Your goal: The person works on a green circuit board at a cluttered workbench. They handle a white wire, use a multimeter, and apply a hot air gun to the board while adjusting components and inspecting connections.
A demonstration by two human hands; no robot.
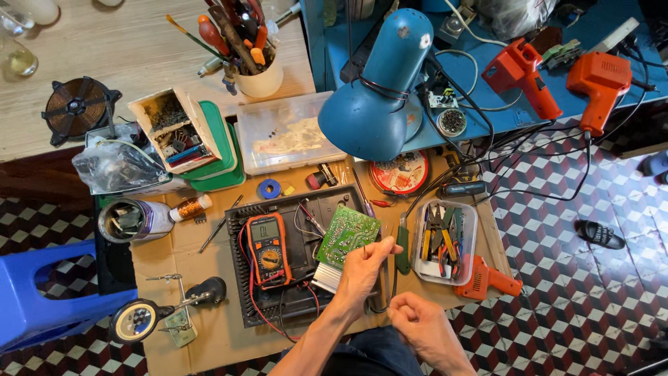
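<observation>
Hands come first, nearest the camera: the right hand [426, 331] sits at six o'clock, fingers curled together, though whether it pinches the thin dark wire near it cannot be told. Just beyond, toward eleven o'clock from it, the left hand [363, 268] is clamped on the green circuit board [343, 235], thumb and fingers gripping its lower right edge so the board stands tilted over the black tray [245, 306]. One board only; it looks light and stiff but fragile, best held by its bare edges, away from the solder points and the silver heatsink at its lower end. At nine o'clock from the board lies one orange multimeter [267, 249] with red leads. At three o'clock, one clear tub of pliers [443, 240] rests on the counter [216, 334]. Farther off, at twelve o'clock, one blue desk lamp [372, 97]; at two o'clock, two orange heat guns [557, 80].
</observation>
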